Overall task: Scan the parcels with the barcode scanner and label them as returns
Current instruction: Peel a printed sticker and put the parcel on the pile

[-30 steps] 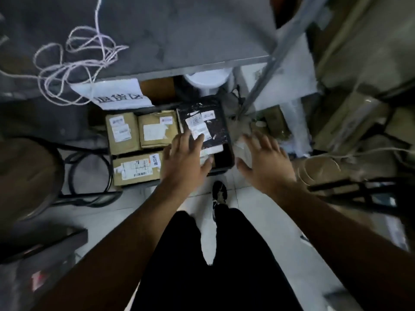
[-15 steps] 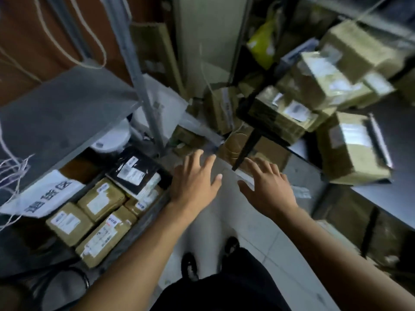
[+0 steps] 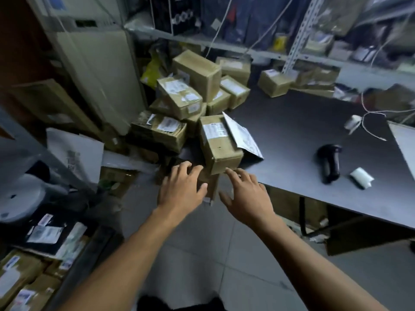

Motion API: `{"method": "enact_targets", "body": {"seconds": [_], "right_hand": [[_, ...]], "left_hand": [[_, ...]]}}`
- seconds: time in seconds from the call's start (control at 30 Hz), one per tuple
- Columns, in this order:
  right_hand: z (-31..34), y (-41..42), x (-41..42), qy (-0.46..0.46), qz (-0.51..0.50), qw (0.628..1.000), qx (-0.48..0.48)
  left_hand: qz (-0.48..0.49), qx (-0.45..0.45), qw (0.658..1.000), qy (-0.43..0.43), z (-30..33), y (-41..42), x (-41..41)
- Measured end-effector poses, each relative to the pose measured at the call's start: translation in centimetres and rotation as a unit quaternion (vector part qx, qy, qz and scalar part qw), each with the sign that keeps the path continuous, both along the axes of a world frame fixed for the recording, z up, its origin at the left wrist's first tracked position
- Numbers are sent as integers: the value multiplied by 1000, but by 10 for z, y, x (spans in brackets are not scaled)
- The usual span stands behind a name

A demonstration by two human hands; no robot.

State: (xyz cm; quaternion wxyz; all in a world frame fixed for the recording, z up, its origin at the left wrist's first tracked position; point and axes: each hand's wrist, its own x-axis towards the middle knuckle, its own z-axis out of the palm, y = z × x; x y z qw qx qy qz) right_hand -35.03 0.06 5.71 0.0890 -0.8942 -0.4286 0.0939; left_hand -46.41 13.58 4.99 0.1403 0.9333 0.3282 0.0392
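View swings from floor crate to dark table [image 3: 292, 135]. I bring left hand [image 3: 182, 187] and right hand [image 3: 244, 194], both spread and empty, to table's near-left corner, just short of nearest parcel [image 3: 219, 144]. Barcode scanner [image 3: 329, 162] lies untouched toward table's right. Next pickup is starting.

Open hands [image 3: 182, 189] nr parcel pile [image 3: 179, 97]

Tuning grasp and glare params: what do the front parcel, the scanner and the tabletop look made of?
Front parcel: brown corrugated cardboard, matte, with a white paper label; seams look taped, hence some sheen. Scanner: black moulded plastic by its look, slightly glossy on the grip. Tabletop: dark, flat, smooth sheet with a thin edge, probably laminate or painted board; blur leaves that open.
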Motion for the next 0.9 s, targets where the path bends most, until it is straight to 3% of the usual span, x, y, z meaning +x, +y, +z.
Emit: {"method": "enact_targets", "body": {"seconds": [0.33, 0.53, 0.9], "right_hand": [[-11, -56, 90, 31, -40, 999, 12], [-24, -35, 137, 37, -44, 998, -3], [-49, 26, 221, 54, -26, 995, -79]], "left_hand": [[-7, -16, 1000, 21, 4, -49, 88], [16, -32, 999, 15, 2, -14, 145], [70, -146, 987, 11, -34, 46, 246]]}}
